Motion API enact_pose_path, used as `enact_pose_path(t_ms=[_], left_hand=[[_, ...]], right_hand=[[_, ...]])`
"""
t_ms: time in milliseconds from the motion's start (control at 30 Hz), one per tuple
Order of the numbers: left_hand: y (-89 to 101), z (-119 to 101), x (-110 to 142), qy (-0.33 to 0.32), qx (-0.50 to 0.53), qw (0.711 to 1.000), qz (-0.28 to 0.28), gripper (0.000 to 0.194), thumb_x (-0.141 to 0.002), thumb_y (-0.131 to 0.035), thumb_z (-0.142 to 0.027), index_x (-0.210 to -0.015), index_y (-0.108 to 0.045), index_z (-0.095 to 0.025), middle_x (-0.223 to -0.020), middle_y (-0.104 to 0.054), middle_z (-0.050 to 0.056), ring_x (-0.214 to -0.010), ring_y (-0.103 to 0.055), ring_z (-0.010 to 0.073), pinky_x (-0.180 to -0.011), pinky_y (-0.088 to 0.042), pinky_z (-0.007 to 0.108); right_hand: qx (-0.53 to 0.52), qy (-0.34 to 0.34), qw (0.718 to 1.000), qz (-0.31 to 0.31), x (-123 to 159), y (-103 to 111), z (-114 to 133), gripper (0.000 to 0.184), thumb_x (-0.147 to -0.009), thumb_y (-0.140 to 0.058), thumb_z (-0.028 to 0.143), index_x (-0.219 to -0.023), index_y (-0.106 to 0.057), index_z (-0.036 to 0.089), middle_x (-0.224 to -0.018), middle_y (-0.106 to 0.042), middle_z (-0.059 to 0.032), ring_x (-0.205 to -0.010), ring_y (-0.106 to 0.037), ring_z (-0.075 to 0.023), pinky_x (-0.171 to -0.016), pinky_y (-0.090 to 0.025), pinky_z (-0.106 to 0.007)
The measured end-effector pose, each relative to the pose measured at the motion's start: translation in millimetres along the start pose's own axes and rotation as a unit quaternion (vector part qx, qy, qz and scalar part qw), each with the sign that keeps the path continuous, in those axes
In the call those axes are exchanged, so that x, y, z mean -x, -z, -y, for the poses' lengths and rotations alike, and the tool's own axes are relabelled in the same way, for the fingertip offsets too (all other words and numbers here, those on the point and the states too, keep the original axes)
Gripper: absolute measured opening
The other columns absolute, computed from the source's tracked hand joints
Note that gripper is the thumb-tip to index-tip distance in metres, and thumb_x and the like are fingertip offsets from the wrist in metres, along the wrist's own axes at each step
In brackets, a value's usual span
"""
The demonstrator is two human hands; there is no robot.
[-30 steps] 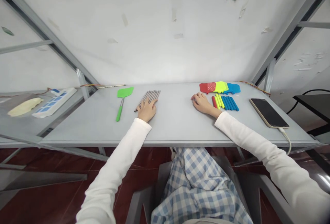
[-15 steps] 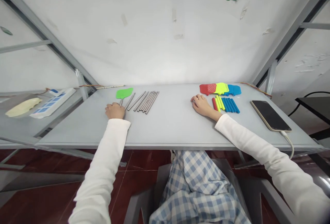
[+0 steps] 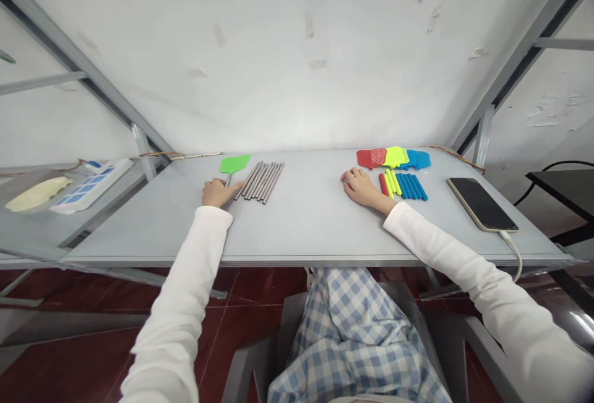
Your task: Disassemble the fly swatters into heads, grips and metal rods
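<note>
My left hand (image 3: 217,193) is closed around the thin metal stem of a green fly swatter (image 3: 234,163), whose flat head lies just beyond the fingers. The thumb side reaches right and touches the near-left end of a row of several loose metal rods (image 3: 260,181). On the table to the right rests my right hand (image 3: 361,187), fingers curled, with a small greyish bit showing at the fingertips; what it is stays unclear. Beside that hand lie several short tubes (image 3: 404,185) in red, yellow and blue. Behind them overlap red, yellow and blue swatter heads (image 3: 394,156).
A phone (image 3: 481,203) with a white charging cable (image 3: 513,247) lies at the right on the grey table (image 3: 306,223). Left, on a neighbouring surface, are a white-and-blue power strip (image 3: 93,186) and a pale flat piece (image 3: 38,194). A wall stands behind the table.
My left hand has shifted right with the green fly swatter. The leftmost rods, apart before, now lie close against the row. My right hand stays in place; the view shifts slightly.
</note>
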State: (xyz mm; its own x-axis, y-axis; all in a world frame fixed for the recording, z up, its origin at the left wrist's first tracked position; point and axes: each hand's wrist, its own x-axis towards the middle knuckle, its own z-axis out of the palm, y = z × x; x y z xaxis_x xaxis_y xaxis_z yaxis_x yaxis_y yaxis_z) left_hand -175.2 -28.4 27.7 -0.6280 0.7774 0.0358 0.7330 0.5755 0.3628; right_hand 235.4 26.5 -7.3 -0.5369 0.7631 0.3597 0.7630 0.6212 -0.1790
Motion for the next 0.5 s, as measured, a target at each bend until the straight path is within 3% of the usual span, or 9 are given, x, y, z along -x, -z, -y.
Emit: enact_pose_path(t_ms=[167,300,400,500], left_hand=[[-5.1,3.5,-12.6,0.013,0.007,1.0,0.022,0.088,-0.063,-0.067,-0.066,-0.126,-0.048,-0.007,-0.139,-0.045,0.029,-0.131,-0.042,0.0403,-0.104,-0.036,0.046],[-6.7,-1.2,-13.6,0.029,0.035,0.999,0.017,0.067,-0.081,-0.048,-0.061,-0.121,-0.052,-0.007,-0.137,-0.048,0.028,-0.131,-0.044,0.0382,-0.104,-0.037,0.047],[-6.1,-6.6,-14.5,0.015,0.019,1.0,-0.007,0.056,-0.079,-0.056,-0.047,-0.116,-0.056,-0.005,-0.133,-0.052,0.028,-0.128,-0.047,0.0381,-0.102,-0.038,0.044],[-3.0,-11.1,-15.8,-0.008,0.0,1.0,0.008,0.034,-0.075,-0.062,-0.031,-0.099,-0.062,-0.007,-0.119,-0.063,0.025,-0.117,-0.056,0.0357,-0.096,-0.043,0.039]], right_hand=[[0.004,-0.001,1.0,0.008,-0.1,1.8,0.5,0.029,-0.091,-0.036,0.022,-0.109,-0.057,0.014,-0.107,-0.055,-0.0175,-0.097,-0.047,-0.0291,-0.085,-0.038,-0.042],[0.007,-0.004,1.0,0.011,0.3,4.1,2.9,0.029,-0.091,-0.036,0.022,-0.109,-0.057,0.014,-0.108,-0.055,-0.0179,-0.098,-0.048,-0.0292,-0.086,-0.038,-0.042],[0.008,-0.006,1.0,0.014,1.6,7.6,5.7,0.029,-0.091,-0.036,0.021,-0.109,-0.057,0.013,-0.108,-0.055,-0.0173,-0.099,-0.048,-0.0286,-0.087,-0.038,-0.041],[0.007,-0.016,1.0,0.02,3.3,12.1,8.2,0.029,-0.091,-0.037,0.021,-0.111,-0.057,0.013,-0.11,-0.055,-0.0173,-0.1,-0.048,-0.0289,-0.088,-0.038,-0.042]])
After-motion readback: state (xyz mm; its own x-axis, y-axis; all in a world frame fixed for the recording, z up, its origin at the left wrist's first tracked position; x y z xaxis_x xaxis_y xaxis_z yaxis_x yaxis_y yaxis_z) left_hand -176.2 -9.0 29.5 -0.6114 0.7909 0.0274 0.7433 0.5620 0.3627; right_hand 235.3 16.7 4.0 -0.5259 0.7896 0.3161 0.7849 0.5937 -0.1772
